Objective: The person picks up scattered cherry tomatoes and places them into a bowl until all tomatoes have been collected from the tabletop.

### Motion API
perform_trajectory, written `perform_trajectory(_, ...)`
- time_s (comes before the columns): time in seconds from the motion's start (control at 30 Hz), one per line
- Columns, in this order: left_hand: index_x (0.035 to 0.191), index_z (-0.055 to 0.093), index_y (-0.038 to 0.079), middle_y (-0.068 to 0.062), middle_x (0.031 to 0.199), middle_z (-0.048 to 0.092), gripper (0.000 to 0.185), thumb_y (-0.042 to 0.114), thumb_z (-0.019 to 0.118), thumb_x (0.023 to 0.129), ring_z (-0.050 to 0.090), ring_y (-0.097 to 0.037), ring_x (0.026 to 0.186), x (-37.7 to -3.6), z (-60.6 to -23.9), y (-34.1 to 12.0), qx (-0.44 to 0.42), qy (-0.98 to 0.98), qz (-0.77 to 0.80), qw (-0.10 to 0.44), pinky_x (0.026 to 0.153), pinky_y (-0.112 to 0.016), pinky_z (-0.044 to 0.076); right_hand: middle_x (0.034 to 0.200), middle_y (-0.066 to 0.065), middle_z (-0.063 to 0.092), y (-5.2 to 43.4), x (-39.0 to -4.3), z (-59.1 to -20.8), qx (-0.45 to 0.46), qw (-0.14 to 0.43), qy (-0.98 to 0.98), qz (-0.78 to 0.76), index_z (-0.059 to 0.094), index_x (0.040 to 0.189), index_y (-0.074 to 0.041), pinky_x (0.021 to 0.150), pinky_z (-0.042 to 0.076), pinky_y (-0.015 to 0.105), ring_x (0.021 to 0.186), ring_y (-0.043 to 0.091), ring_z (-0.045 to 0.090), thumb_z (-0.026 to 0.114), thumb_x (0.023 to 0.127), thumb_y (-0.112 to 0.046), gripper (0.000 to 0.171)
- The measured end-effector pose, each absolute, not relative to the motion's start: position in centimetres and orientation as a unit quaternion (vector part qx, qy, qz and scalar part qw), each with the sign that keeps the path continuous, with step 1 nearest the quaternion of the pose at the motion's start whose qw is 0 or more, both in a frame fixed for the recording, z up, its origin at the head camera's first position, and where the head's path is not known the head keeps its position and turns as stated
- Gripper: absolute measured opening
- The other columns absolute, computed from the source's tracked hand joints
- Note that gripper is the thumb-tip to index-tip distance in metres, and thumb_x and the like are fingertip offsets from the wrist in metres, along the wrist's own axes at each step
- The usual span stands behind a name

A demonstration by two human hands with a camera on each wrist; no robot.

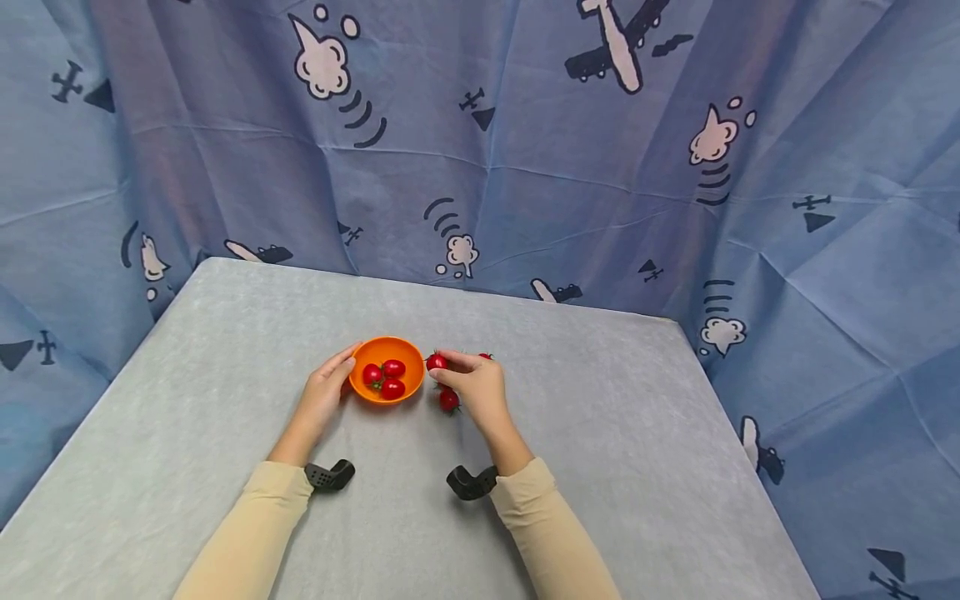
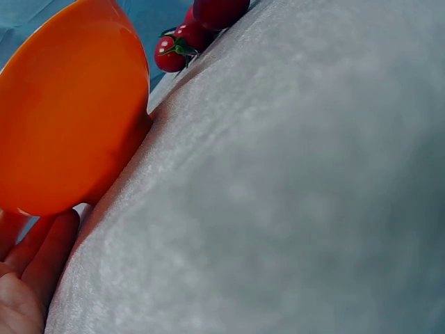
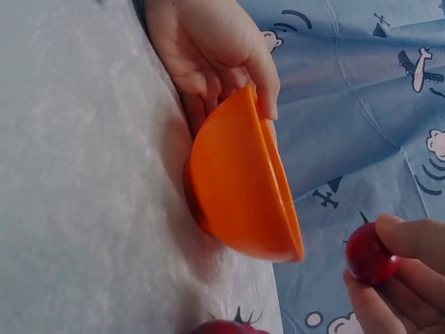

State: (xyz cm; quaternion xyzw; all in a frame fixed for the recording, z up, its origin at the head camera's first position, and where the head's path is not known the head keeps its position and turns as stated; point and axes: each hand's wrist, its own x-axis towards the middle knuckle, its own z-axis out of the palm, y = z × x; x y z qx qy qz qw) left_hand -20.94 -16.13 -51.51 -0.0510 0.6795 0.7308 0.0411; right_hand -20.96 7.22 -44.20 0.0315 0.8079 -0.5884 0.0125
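An orange bowl [image 1: 367, 355] stands mid-table with three red cherry tomatoes [image 1: 391, 377] inside. My left hand [image 1: 327, 389] holds the bowl's left rim, thumb over the edge; the bowl's wall [image 2: 62, 111] and my fingers [image 2: 35, 257] show in the left wrist view, and the bowl [image 3: 236, 188] with the left hand [image 3: 208, 49] in the right wrist view. My right hand [image 1: 472, 385] pinches one cherry tomato [image 1: 436, 362] just right of the bowl; the same tomato [image 3: 368, 254] sits between its fingertips. Another tomato [image 1: 448, 401] lies on the table under that hand, one more [image 1: 485, 357] behind it.
The table [image 1: 600, 433] is covered in grey cloth. A blue curtain [image 1: 525, 150] printed with planes and clouds hangs behind and at both sides. Loose tomatoes [image 2: 182, 43] lie beyond the bowl in the left wrist view. Black wrist mounts [image 1: 330, 476] sit by my sleeves.
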Motion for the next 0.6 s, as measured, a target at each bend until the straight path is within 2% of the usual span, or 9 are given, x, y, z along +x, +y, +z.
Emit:
perform_trajectory(0.1,0.151,0.042,0.008,-0.005,0.158,0.040,0.046,0.024,0.041,0.108,0.036,-0.016,0.146,-20.9,-51.5,-16.1,-0.052,0.678,0.732,0.042,0.116,-0.021,0.036,0.109,0.013,0.076,7.0,-21.1,-44.1,0.023,0.013,0.805,-0.593,0.077,0.111,-0.009,0.082,0.062,0.030,0.090,0.020,0.074,0.083,0.080,-0.016,0.033)
perform_trajectory(0.17,0.151,0.042,0.009,-0.004,0.158,0.040,0.046,0.025,0.041,0.108,0.036,-0.015,0.146,-20.9,-51.4,-16.1,-0.053,0.679,0.731,0.044,0.116,-0.021,0.036,0.109,0.014,0.076,6.8,-21.1,-44.0,0.023,0.019,0.799,-0.600,0.077,0.111,-0.008,0.081,0.062,0.034,0.088,0.026,0.074,0.082,0.080,-0.015,0.032)
perform_trajectory(0.23,0.152,0.042,0.009,-0.004,0.159,0.040,0.047,0.025,0.040,0.108,0.036,-0.015,0.146,-20.9,-51.4,-16.1,-0.053,0.678,0.732,0.046,0.117,-0.023,0.035,0.109,0.015,0.075,6.6,-21.2,-44.0,0.018,0.022,0.797,-0.604,0.077,0.112,-0.007,0.081,0.062,0.039,0.086,0.030,0.074,0.081,0.081,-0.014,0.032)
perform_trajectory(0.33,0.152,0.041,0.009,-0.004,0.159,0.040,0.047,0.026,0.040,0.108,0.036,-0.015,0.146,-20.8,-51.3,-16.1,-0.052,0.679,0.731,0.047,0.119,-0.028,0.033,0.109,0.016,0.075,6.3,-21.3,-44.0,0.016,0.028,0.796,-0.605,0.076,0.113,-0.006,0.083,0.062,0.044,0.082,0.027,0.074,0.081,0.081,-0.013,0.033)
perform_trajectory(0.47,0.152,0.041,0.009,-0.005,0.159,0.039,0.047,0.026,0.039,0.108,0.035,-0.015,0.147,-20.9,-51.4,-16.1,-0.051,0.680,0.730,0.047,0.120,-0.029,0.033,0.108,0.016,0.076,5.9,-21.5,-44.0,0.014,0.028,0.801,-0.597,0.077,0.112,-0.006,0.082,0.062,0.041,0.079,0.014,0.071,0.082,0.080,-0.012,0.033)
perform_trajectory(0.6,0.152,0.040,0.009,-0.005,0.159,0.039,0.047,0.026,0.039,0.108,0.035,-0.016,0.147,-20.9,-51.4,-16.1,-0.050,0.681,0.729,0.047,0.119,-0.027,0.034,0.108,0.014,0.076,5.5,-21.6,-44.0,0.014,0.029,0.803,-0.595,0.077,0.111,-0.006,0.079,0.062,0.030,0.086,0.014,0.071,0.083,0.079,-0.012,0.032)
